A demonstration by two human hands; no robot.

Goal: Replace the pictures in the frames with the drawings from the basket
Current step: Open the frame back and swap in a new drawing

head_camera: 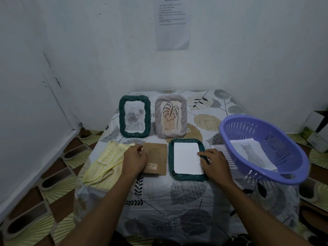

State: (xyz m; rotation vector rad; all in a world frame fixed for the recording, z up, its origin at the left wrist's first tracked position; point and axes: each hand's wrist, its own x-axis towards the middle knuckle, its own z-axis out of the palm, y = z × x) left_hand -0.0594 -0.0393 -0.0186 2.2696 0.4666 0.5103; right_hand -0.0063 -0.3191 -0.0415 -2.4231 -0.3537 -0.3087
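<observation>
While two frames are stood upright at the far side of the tabletop (pixel 159 196), a third, the flat frame (pixel 188 177), is laid face down near the middle. It is dark green with a twisted rim, and a plain white sheet (pixel 187 158) is seated inside it.

Just beside it, at its 9 o'clock, a brown backing board (pixel 158 157) with a barcode sticker is laid flat. The left hand (pixel 134 160) is rested on the board's left part with fingers curled; whether the board is gripped cannot be told. The right hand (pixel 214 162) is placed at 3 o'clock of the flat frame, and the rim there is pinched between the thumb at the sheet's edge and the curled fingers. The hands are held well apart.

At 11 o'clock the green standing frame (pixel 122 118) is seen with a grey rose drawing, and at 12 o'clock the grey standing frame (pixel 184 114) with a line-drawn leaf. At 3 o'clock a purple basket (pixel 276 148) is tilted at the tabletop's edge, with drawings (pixel 252 153) inside, a cat sketch on top. At 9 o'clock a yellow cloth (pixel 106 160) is crumpled. A printed notice (pixel 173 23) is fixed to the wall beyond.
</observation>
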